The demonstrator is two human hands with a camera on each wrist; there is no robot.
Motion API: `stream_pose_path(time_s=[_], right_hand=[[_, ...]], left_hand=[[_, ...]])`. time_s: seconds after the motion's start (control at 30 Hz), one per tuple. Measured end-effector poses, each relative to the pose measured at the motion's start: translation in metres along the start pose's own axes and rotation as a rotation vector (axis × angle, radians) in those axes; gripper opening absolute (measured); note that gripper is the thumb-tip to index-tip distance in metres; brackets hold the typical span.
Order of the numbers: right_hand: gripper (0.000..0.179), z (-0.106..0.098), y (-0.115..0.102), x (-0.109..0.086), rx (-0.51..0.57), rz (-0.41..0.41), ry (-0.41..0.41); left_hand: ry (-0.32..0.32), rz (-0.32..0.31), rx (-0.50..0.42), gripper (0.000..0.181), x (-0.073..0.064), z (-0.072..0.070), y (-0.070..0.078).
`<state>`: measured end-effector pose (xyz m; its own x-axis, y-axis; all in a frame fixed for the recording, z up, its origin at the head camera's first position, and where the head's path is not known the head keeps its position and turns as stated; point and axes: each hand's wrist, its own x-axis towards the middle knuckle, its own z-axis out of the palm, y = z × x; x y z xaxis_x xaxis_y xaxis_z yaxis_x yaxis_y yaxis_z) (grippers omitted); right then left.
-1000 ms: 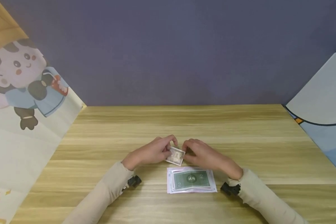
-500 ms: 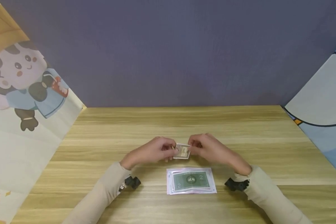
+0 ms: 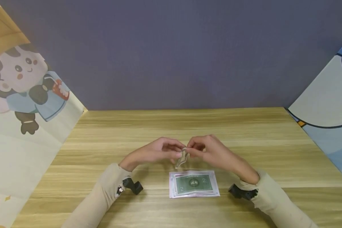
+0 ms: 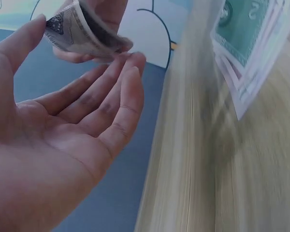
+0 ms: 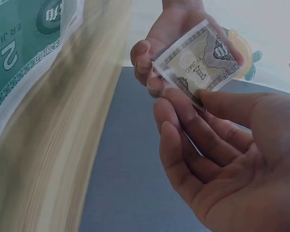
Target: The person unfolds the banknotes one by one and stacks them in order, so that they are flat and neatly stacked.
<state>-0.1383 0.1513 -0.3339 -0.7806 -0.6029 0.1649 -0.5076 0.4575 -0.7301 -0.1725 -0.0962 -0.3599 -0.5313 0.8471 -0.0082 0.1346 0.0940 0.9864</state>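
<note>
A small brownish banknote, bent into a curve, is held above the table between the two hands. My right hand pinches its lower corner between thumb and fingertips, plain in the right wrist view, where the note shows a "1" and "JIAO". My left hand is at the opposite side; in the left wrist view its thumb touches one corner of the note while its fingers stretch out beneath, fingertips close to the right hand's. A green "2" banknote tops a small stack nearer the body.
The stack's lower pale pinkish sheets stick out around the green note. The wood-grain table ends at a dark blue-grey panel. Cartoon-printed panels stand on the left and right. A small black device sits at each wrist.
The small note, flat earlier, has been lifted, turned and bent into a curve. The right hand has moved in to pinch its corner; the left hand's fingers have spread. The stack stays put.
</note>
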Motion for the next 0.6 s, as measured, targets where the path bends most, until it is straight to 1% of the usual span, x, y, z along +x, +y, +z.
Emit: stream_pose_path(time_s=[0.07, 0.17, 0.23, 0.33, 0.43, 0.53, 0.6], right_hand=[[0.008, 0.0, -0.0036, -0.0007, -0.006, -0.009, 0.016], [0.008, 0.0004, -0.0058, -0.0019, -0.014, -0.031, 0.053], [0.008, 0.0014, -0.006, -0.0021, -0.025, -0.054, 0.086], [0.008, 0.0037, -0.0048, -0.0011, -0.06, -0.089, 0.144], [0.008, 0.0053, -0.0027, -0.0004, -0.113, -0.104, 0.196], [0.007, 0.0061, -0.0015, -0.0003, -0.164, -0.106, 0.232], [0.007, 0.0059, -0.0014, -0.0002, -0.19, -0.106, 0.249]], left_hand=[[-0.001, -0.007, -0.003, 0.047, -0.0019, 0.002, 0.0031], [0.01, 0.013, 0.006, 0.045, -0.0026, 0.0038, 0.0057], [0.038, 0.025, 0.024, 0.044, -0.0029, 0.0041, 0.007], [0.088, 0.024, 0.04, 0.04, -0.0033, 0.0035, 0.0085], [0.11, 0.015, 0.054, 0.036, -0.0017, 0.0038, 0.0087], [0.13, 0.001, 0.073, 0.038, 0.0005, 0.0053, 0.0082], [0.155, -0.008, 0.072, 0.044, 0.0013, 0.0057, 0.008]])
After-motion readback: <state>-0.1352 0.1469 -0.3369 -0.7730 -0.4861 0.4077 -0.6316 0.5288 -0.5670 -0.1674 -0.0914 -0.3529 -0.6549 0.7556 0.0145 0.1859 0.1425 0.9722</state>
